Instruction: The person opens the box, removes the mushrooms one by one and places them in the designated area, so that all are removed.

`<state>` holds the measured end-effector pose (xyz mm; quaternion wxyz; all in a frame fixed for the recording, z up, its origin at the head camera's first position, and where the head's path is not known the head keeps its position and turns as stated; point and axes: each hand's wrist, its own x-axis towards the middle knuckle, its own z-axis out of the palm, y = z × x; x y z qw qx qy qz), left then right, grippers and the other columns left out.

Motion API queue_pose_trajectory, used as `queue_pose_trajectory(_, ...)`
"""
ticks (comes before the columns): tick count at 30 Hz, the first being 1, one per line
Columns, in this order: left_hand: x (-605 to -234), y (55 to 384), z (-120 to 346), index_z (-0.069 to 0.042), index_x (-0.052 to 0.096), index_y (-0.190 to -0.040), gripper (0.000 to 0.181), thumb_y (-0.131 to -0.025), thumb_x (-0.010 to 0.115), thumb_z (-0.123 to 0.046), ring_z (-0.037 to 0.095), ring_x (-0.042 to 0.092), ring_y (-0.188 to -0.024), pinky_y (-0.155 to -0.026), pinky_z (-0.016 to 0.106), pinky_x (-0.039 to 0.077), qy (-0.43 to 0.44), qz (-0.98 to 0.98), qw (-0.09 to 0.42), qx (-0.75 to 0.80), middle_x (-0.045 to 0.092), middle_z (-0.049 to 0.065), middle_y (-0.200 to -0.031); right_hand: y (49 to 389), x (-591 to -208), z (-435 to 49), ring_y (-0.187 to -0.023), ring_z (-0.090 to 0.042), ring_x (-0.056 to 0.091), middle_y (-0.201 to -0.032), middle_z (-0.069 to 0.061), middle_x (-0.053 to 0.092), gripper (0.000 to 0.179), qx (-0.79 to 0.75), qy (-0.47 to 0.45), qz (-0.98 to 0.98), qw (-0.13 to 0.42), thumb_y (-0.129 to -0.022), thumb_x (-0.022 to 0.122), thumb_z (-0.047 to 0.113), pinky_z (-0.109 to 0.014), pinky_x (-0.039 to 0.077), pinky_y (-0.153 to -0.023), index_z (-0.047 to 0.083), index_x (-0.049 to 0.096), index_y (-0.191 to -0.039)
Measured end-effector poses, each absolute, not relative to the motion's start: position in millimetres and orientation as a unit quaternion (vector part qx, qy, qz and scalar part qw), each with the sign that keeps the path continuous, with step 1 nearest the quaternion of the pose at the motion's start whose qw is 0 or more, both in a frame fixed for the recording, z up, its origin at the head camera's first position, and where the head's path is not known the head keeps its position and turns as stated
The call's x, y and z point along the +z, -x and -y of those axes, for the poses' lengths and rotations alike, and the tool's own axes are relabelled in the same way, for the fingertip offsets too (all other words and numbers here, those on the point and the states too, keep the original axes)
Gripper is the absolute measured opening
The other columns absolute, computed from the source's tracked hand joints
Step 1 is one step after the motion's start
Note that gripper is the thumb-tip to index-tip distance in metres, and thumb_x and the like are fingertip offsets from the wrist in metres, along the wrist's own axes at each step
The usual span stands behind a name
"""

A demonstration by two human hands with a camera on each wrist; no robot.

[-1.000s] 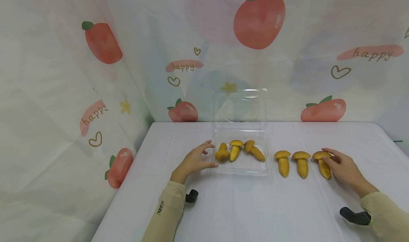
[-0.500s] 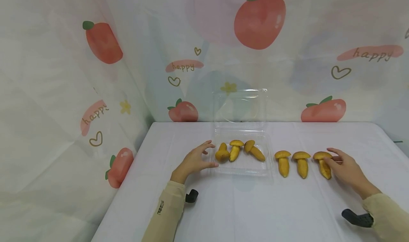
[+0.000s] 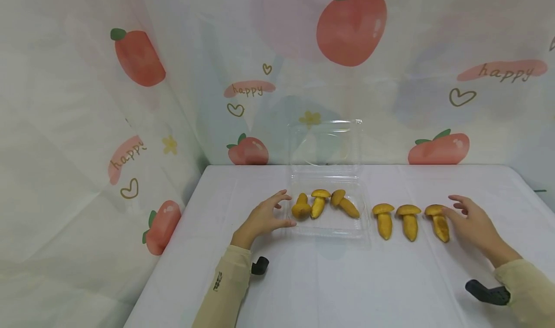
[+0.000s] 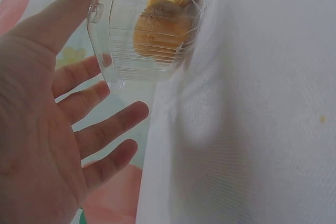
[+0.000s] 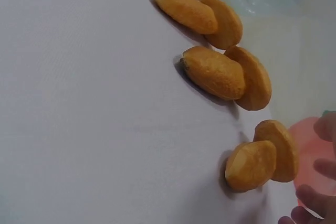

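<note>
- Three yellow mushrooms [image 3: 319, 203] lie inside the clear plastic box [image 3: 329, 232], which is just at the right of the left hand [image 3: 262, 218]; its lid [image 3: 325, 142] stands raised at the far side.
- Nearest to this hand, in the box, is one mushroom with its cap toward the near side; the middle one has its cap at the far end; the third lies slanting, farthest from the hand.
- The left hand grasps nothing: its fingers are loosely spread, with thumb and fingertips at the side wall of the box.
- The right hand [image 3: 476, 226] is released, its fingers relaxed.
- Just left of the right hand is the end mushroom [image 3: 439, 224], lying on the white table [image 3: 329, 289]; whether the thumb touches its cap, I cannot tell.
- Further left of this hand, outside the box, lie the second mushroom [image 3: 409, 223] and the one nearest the box [image 3: 384, 223], apart from each other.
</note>
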<state>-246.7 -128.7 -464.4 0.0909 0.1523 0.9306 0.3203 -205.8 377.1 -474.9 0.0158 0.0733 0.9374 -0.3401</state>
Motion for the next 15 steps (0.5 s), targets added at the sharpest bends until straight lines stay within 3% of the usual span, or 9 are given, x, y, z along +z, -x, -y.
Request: queue_pose_trajectory(15,-464.7,246.9,128.6,-0.024,0.052,-0.147,0.075,-0.081,0.084,-0.044,0.025,0.058,-0.13,-0.107,0.054,0.049,-0.152,-0.931,0.091,0.321,0.032,-0.009,-0.166,202.1,-455.6,-358.8,-0.124,-0.063,0.03,-0.141,-0.048,0.032,0.066,-0.358,-0.037,-0.933,-0.019,-0.109,0.038,0.037,-0.078,0.035,-0.097,-0.014,0.025,-0.15)
